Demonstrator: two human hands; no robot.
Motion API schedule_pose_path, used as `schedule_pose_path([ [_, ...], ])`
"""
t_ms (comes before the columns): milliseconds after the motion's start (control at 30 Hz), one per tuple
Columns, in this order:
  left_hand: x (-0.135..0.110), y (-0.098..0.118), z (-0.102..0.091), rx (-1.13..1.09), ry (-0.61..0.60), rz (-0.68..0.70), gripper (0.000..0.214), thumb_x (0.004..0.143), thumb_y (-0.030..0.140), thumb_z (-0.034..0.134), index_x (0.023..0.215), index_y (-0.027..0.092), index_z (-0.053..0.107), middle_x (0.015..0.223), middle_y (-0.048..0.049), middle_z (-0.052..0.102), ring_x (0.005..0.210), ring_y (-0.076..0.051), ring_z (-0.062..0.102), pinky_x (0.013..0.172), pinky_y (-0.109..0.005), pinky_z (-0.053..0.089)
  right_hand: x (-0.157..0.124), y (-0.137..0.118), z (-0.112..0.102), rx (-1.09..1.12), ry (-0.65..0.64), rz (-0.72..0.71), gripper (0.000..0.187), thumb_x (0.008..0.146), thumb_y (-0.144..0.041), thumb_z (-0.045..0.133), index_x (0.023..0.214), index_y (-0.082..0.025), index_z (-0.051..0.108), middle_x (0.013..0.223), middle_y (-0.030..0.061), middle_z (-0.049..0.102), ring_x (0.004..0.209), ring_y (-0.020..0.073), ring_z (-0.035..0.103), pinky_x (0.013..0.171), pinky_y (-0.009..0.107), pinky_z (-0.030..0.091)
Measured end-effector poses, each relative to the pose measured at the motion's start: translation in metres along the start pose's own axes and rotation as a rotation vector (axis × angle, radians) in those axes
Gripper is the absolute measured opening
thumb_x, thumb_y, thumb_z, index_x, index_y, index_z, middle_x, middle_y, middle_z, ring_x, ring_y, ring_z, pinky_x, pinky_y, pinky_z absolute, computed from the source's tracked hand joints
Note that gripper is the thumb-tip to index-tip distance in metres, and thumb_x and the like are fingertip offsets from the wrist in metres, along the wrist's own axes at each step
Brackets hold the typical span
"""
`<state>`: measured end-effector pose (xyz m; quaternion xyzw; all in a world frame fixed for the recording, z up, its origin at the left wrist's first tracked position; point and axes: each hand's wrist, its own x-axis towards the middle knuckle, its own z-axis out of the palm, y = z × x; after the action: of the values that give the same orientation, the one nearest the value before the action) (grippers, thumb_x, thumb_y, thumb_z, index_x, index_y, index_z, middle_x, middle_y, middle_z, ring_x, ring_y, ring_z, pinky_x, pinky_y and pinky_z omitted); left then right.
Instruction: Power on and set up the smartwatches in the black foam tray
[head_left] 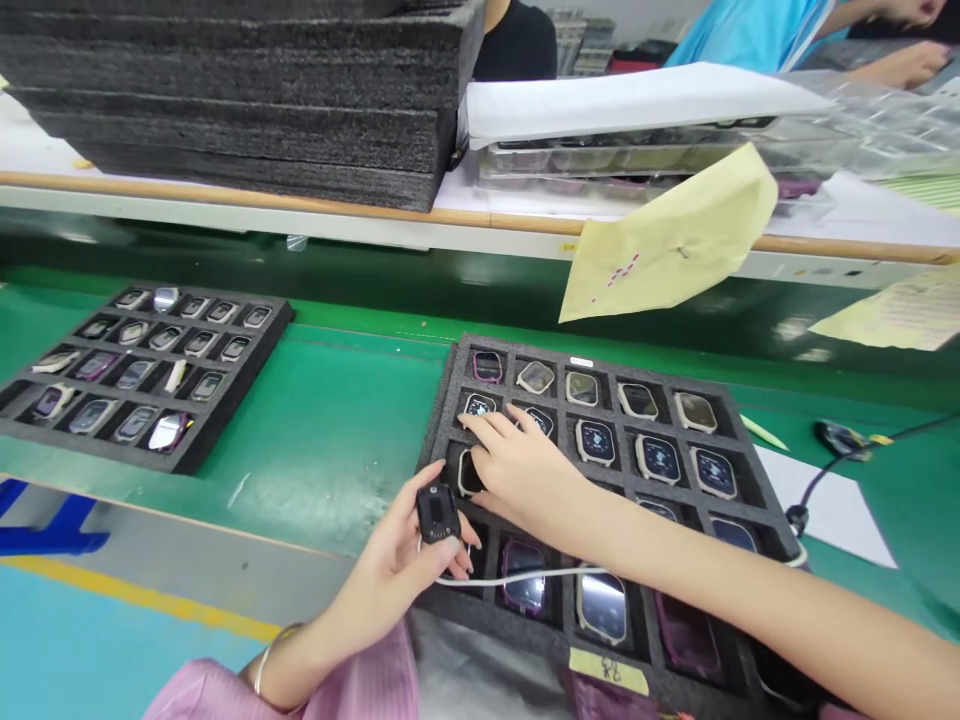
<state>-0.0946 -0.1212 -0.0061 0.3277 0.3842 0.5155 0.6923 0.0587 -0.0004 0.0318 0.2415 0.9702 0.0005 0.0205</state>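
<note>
My left hand (409, 545) is closed around a small black square device (437, 512) at the left edge of a dark foam tray (432, 445). From there a white cable (525, 576) runs right across the tray. Rows of square-faced smartwatch bodies sit in the tray's compartments, several with lit screens. Over its left part reaches my right hand (525, 465), palm down with fingers apart. A fingertip is at a lit smartwatch (480, 405) in the second row; whether it presses cannot be made out. Below that, another smartwatch (468, 473) is partly covered by this hand.
A second foam tray (232, 400) of watch bodies lies left on the green mat (337, 400). Black foam sheets (247, 110) and clear plastic trays (600, 160) fill the shelf above. A yellow paper (667, 240) hangs from its edge. Right: white paper (832, 510), black cable (817, 475).
</note>
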Motion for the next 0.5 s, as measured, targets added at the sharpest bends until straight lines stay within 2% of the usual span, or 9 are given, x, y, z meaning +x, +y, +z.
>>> schedule_pose_path([
  [167, 0.007, -0.001, 0.000, 0.016, 0.038, 0.023, 0.062, 0.087, 0.025, 0.063, 0.141, 0.022, 0.032, 0.100, -0.0079, 0.066, 0.082, -0.016, 0.064, 0.078, -0.031, 0.053, 0.000, 0.020, 0.001, 0.261, 0.014, 0.024, 0.026, 0.067, -0.024, 0.081, 0.086, -0.007, 0.071, 0.133, 0.0253, 0.052, 0.122, 0.0402, 0.048, 0.100, 0.054, 0.039],
  [267, 0.010, 0.000, 0.001, -0.016, 0.070, 0.018, 0.068, 0.082, 0.024, 0.069, 0.139, 0.019, 0.032, 0.099, -0.0085, 0.067, 0.083, -0.017, 0.065, 0.081, -0.032, 0.052, -0.011, 0.027, -0.005, 0.541, 0.140, 0.103, 0.026, 0.068, -0.025, 0.079, 0.088, -0.012, 0.069, 0.134, 0.0201, 0.051, 0.122, 0.0337, 0.051, 0.100, 0.046, 0.043],
  [367, 0.011, 0.003, 0.006, -0.034, 0.042, -0.027, 0.078, 0.073, 0.019, 0.078, 0.137, 0.018, 0.034, 0.098, -0.0080, 0.068, 0.086, -0.017, 0.066, 0.083, -0.031, 0.051, -0.022, 0.021, -0.015, 0.745, 0.239, 0.078, 0.028, 0.070, -0.023, 0.077, 0.095, -0.017, 0.065, 0.129, 0.0128, 0.057, 0.117, 0.0275, 0.057, 0.098, 0.040, 0.045],
  [433, 0.012, 0.005, 0.012, -0.037, -0.012, -0.060, 0.077, 0.068, 0.016, 0.081, 0.133, 0.018, 0.041, 0.101, -0.0086, 0.069, 0.090, -0.019, 0.066, 0.084, -0.031, 0.050, -0.026, 0.012, -0.018, 0.769, 0.204, 0.018, 0.031, 0.070, -0.021, 0.077, 0.098, -0.018, 0.064, 0.121, 0.0108, 0.063, 0.111, 0.0269, 0.061, 0.095, 0.039, 0.047],
  [500, 0.013, 0.005, 0.019, -0.020, -0.021, -0.053, 0.064, 0.068, 0.018, 0.081, 0.124, 0.016, 0.050, 0.103, -0.0097, 0.069, 0.095, -0.020, 0.066, 0.086, -0.030, 0.049, -0.030, 0.004, -0.016, 0.715, 0.139, -0.025, 0.033, 0.074, -0.020, 0.076, 0.104, -0.016, 0.063, 0.112, 0.0107, 0.068, 0.102, 0.0269, 0.064, 0.090, 0.040, 0.049],
])
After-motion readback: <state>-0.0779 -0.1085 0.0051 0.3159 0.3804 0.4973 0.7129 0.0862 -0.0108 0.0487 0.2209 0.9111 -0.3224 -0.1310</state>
